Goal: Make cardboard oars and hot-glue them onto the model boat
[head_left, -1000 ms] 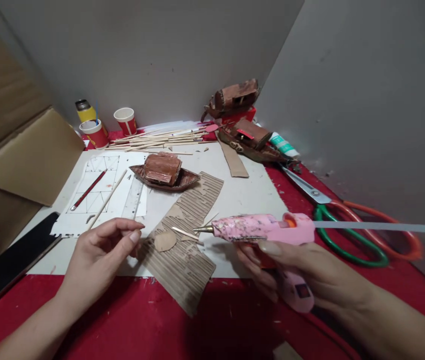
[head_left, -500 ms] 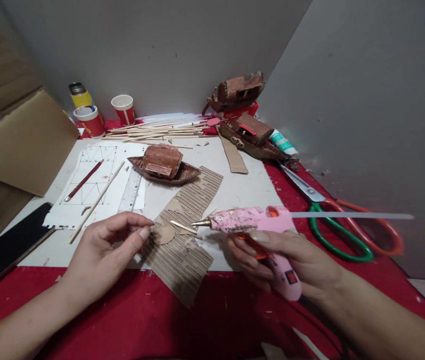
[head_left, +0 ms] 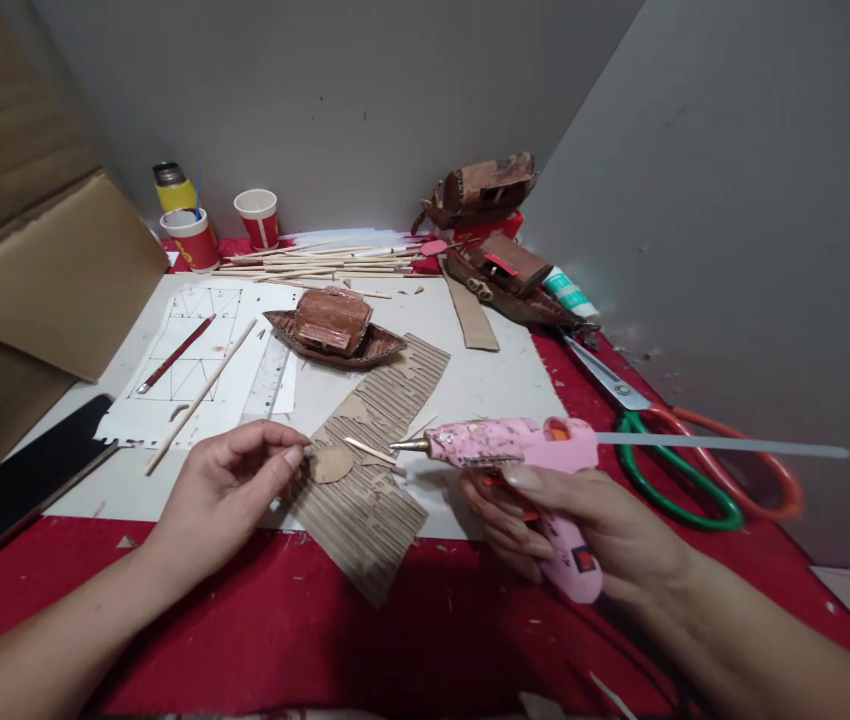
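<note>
My right hand (head_left: 545,510) is wrapped round the handle of a pink hot glue gun (head_left: 492,443), its metal nozzle pointing left. A long translucent glue stick (head_left: 725,444) juts out of the gun's back. My left hand (head_left: 237,485) is closed in a pinch at the edge of a small rounded cardboard piece (head_left: 333,463), held over a strip of corrugated cardboard (head_left: 365,535). The nozzle tip hovers close to a short wooden stick (head_left: 370,450) just right of that rounded piece. Behind stands a small brown model boat (head_left: 335,325) with a roofed cabin.
Two more model boats (head_left: 507,275) sit at the back right, near large scissors (head_left: 627,390). Thin wooden sticks (head_left: 335,262) lie behind, beside paper cups (head_left: 256,215). At left are a drawing sheet (head_left: 192,345), a red pencil (head_left: 177,352), a phone (head_left: 27,480) and a cardboard box (head_left: 57,270).
The view has shifted slightly, so the scene sits a little further right. Both hands keep their grips and have barely moved relative to the cardboard.
</note>
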Demonstrator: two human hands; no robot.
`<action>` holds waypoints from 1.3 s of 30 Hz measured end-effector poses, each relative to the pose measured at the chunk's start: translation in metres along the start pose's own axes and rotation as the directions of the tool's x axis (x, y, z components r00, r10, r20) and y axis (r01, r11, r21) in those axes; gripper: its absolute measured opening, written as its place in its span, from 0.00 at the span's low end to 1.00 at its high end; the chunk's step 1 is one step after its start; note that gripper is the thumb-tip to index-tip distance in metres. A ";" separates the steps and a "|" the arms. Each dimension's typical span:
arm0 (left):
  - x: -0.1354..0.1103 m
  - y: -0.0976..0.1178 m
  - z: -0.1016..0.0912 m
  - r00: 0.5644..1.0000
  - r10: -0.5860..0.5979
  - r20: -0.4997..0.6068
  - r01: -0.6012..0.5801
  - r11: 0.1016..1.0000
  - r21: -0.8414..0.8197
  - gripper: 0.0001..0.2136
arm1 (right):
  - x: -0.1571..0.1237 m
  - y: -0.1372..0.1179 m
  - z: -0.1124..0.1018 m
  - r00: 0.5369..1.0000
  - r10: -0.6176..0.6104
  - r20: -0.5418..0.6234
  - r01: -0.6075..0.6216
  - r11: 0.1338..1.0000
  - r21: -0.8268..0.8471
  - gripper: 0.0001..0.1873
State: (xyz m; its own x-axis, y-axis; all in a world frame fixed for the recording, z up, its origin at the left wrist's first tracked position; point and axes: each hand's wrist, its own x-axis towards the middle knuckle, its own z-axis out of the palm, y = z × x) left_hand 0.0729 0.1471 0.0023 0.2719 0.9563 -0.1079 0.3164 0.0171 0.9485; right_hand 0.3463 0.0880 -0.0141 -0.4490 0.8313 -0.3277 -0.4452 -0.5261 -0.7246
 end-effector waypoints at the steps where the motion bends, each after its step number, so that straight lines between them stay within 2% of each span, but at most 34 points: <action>1: 0.000 0.000 0.000 1.000 0.003 -0.003 -0.003 1.000 0.007 0.09 | 0.000 0.000 0.000 1.000 0.000 0.001 0.000 1.000 -0.005 0.21; 13: 0.000 0.002 0.000 0.997 0.069 -0.045 -0.065 0.993 0.094 0.07 | -0.002 0.004 -0.002 0.999 -0.001 -0.038 -0.001 0.999 -0.053 0.22; 22: -0.001 -0.004 -0.002 0.990 0.135 -0.041 -0.128 0.981 0.144 0.07 | -0.001 0.010 -0.004 0.999 -0.043 -0.007 0.042 0.999 -0.029 0.20; 28: -0.001 -0.007 -0.002 0.988 0.154 -0.034 -0.146 0.975 0.170 0.07 | -0.001 0.010 -0.004 0.997 -0.056 -0.047 0.053 0.996 -0.075 0.22; 35: -0.001 -0.005 -0.002 0.986 0.161 -0.042 -0.151 0.972 0.180 0.08 | -0.001 0.008 -0.006 0.998 -0.057 -0.022 0.052 0.986 -0.159 0.24; 39: 0.000 -0.005 -0.002 0.984 0.176 -0.028 -0.166 0.962 0.218 0.08 | -0.002 0.006 -0.003 0.996 -0.057 -0.062 0.041 0.971 -0.234 0.24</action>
State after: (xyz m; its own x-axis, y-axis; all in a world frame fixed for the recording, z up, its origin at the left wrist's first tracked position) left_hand 0.0697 0.1478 -0.0022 0.2975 0.9522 0.0690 0.4576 -0.2056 0.8651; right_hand 0.3465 0.0838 -0.0196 -0.3743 0.8692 -0.3231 -0.2697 -0.4354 -0.8589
